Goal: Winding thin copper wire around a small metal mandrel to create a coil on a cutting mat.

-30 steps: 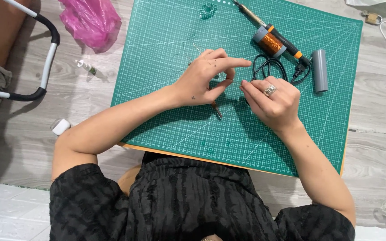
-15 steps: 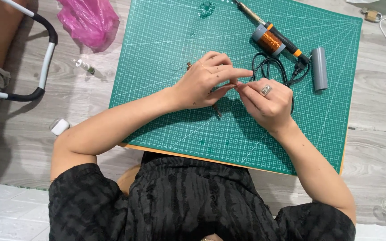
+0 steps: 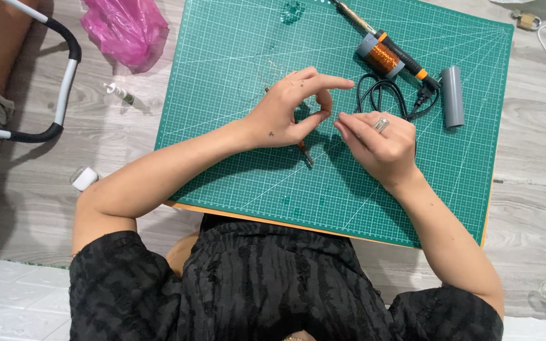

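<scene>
Two hands meet over the green cutting mat (image 3: 235,158): the left hand (image 3: 289,110) and right hand (image 3: 380,142) pinch fingers together, seemingly on thin wire stretched taut between them, near the copper coil (image 3: 383,58).

We see a green mat (image 3: 235,158) ruled with a pale grid, a copper-orange coil (image 3: 383,58) on a grey spool, a grey tube (image 3: 453,96) at three o'clock, a black cord (image 3: 380,95), a pink bag (image 3: 127,28) at eleven, and a silver ring (image 3: 381,124).
</scene>
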